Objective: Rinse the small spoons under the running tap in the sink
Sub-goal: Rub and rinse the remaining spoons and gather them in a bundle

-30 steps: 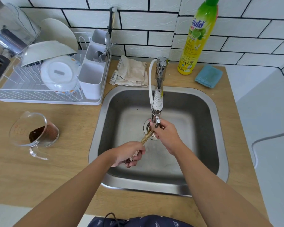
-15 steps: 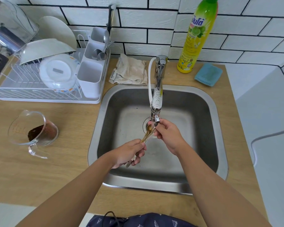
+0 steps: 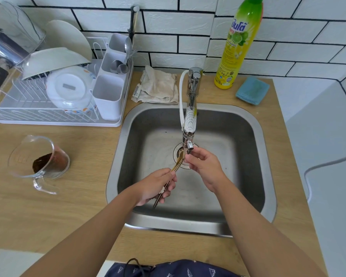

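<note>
Several small gold-coloured spoons (image 3: 177, 163) are bunched together, their handles gripped in my left hand (image 3: 155, 186) over the steel sink (image 3: 256, 136). Their bowls point up toward the tap's spout (image 3: 189, 144), right above the drain. My right hand (image 3: 205, 166) sits just under the spout, fingertips pinched at the spoon bowls. The chrome tap (image 3: 192, 90) stands at the sink's back rim with a white hose beside it. Running water is too faint to make out.
A white dish rack (image 3: 54, 116) with bowls and a cutlery holder stands at the back left. A glass measuring jug (image 3: 38, 158) with brown powder sits left of the sink. Behind the sink lie a beige cloth (image 3: 158, 86), a yellow detergent bottle (image 3: 238, 47) and a blue sponge (image 3: 252, 90).
My left hand has turned slightly and the spoon bowls have come up closer under the spout. My right hand's fingers have loosened and shifted around the spoon bowls.
</note>
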Tool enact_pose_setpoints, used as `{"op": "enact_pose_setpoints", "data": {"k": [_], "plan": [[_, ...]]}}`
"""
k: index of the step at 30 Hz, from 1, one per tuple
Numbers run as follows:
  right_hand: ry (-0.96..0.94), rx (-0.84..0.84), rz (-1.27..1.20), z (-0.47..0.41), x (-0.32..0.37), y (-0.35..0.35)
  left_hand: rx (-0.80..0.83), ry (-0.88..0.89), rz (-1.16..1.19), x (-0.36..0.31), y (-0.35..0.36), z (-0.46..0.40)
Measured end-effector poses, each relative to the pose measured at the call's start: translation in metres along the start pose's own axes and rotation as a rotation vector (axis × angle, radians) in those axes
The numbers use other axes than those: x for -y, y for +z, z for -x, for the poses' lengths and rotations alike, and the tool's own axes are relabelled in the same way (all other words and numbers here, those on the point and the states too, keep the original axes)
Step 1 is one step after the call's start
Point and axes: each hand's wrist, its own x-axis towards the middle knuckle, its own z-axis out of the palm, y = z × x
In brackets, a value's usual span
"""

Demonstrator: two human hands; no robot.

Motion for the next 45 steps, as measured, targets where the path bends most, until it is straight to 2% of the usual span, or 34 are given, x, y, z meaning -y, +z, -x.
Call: {"op": "enact_pose_setpoints", "data": {"k": [14, 18, 25, 31, 38, 45], "plan": [[-0.152, -0.17, 0.187, 0.005, 0.001, 0.007, -0.044, 0.033, 0.025, 0.002, 0.004, -0.002], [-0.137, -0.116, 0.125, 0.004, 0.001, 0.01, -0.084, 0.032, 0.099, 0.003, 0.005, -0.005], [0.004, -0.069, 0.117, 0.002, 0.004, 0.012, -0.088, 0.053, 0.14, 0.003, 0.005, -0.008], [0.012, -0.02, 0.204, 0.005, 0.004, 0.008, -0.062, 0.063, 0.152, 0.006, 0.001, -0.005], [0.025, 0.033, 0.118, 0.007, 0.001, 0.013, -0.026, 0.038, 0.15, 0.009, 0.002, -0.003], [-0.021, -0.051, 0.14, 0.008, 0.001, 0.017, 0.012, 0.033, 0.166, 0.007, 0.0, -0.003]]}}
